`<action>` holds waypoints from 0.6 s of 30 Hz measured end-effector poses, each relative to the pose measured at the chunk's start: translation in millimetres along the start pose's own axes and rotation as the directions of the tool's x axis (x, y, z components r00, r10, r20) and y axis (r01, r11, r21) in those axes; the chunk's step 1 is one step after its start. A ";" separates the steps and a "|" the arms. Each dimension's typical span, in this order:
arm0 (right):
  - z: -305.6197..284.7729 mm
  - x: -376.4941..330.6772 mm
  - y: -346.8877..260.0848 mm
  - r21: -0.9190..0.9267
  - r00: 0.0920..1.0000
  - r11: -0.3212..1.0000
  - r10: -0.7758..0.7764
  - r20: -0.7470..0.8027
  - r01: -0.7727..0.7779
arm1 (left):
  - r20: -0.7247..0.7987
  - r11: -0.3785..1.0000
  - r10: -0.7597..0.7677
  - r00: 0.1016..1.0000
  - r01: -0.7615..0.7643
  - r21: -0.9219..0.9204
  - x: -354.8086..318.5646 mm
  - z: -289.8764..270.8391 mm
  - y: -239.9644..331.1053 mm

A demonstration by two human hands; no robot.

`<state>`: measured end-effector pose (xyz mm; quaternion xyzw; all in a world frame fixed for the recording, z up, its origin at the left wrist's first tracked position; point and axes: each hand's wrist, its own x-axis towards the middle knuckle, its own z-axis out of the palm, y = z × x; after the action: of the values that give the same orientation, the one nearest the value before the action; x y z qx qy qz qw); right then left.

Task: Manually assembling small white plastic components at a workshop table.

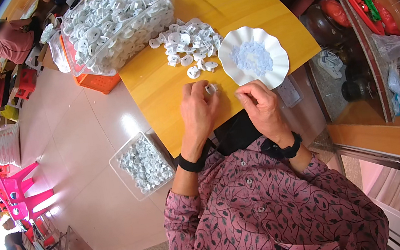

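White plastic cap (211,89) pinched in the left hand (198,109) at the near edge of the yellow table (239,2).

Left fingers clamp the cap, steadying it just above the tabletop; right hand (260,104) beside it, fingertips drawn together, whether on some small piece I cannot tell. Loose pile of caps (189,44) and scalloped white dish (253,57) of tiny clear bits sit near, probably for easy picking. Clear bin (117,24) behind, tray (143,164) on floor; nothing obstructs.
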<state>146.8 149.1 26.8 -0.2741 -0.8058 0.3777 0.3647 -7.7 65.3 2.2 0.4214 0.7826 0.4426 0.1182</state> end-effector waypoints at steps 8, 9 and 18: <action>3.7 -3.6 -4.0 0.340 0.948 0.885 0.296 0.116 -0.318 | 0.151 0.668 -0.211 0.966 0.255 -0.699 -23.8 -9.9 -10.5; 3.8 -2.9 -4.8 0.367 0.939 0.865 0.314 0.139 -0.343 | 0.149 0.667 -0.216 0.965 0.257 -0.699 -24.2 -13.7 -9.1; 13.0 -3.4 -17.3 0.390 0.932 0.847 0.317 0.177 -0.362 | 0.353 0.167 -0.217 0.910 0.391 -0.905 -32.4 -39.3 -2.0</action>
<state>135.6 131.5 33.6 -0.3079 -0.6635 0.6130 0.2986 -10.8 16.7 17.4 0.1231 0.3996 0.7632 0.4926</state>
